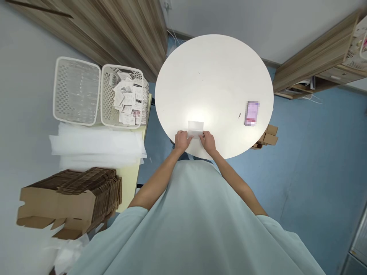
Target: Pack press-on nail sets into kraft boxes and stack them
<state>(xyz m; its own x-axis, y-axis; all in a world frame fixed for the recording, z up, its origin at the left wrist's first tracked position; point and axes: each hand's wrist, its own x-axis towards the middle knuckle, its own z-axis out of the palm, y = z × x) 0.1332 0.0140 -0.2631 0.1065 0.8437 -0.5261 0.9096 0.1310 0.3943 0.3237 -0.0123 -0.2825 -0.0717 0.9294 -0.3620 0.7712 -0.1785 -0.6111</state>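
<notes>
A small white sheet point(195, 126), partly see-through along its near part, lies at the near edge of the round white table point(212, 68). My left hand point(182, 141) has its fingers closed at the sheet's near left corner. At the near right corner, my right hand point(208, 142) pinches the sheet in the same way. Whether something is wrapped inside the sheet I cannot make out. Both thumbs point inward along the near edge.
A blurred pink-purple rectangle point(252, 113) lies on the table's right. On the left stand one basket point(77, 59) of clear plastic pieces and another point(122, 67) of white packets, white sheets point(97, 143) and folded cardboard boxes point(69, 202). More cardboard point(269, 135) sits beyond the right edge.
</notes>
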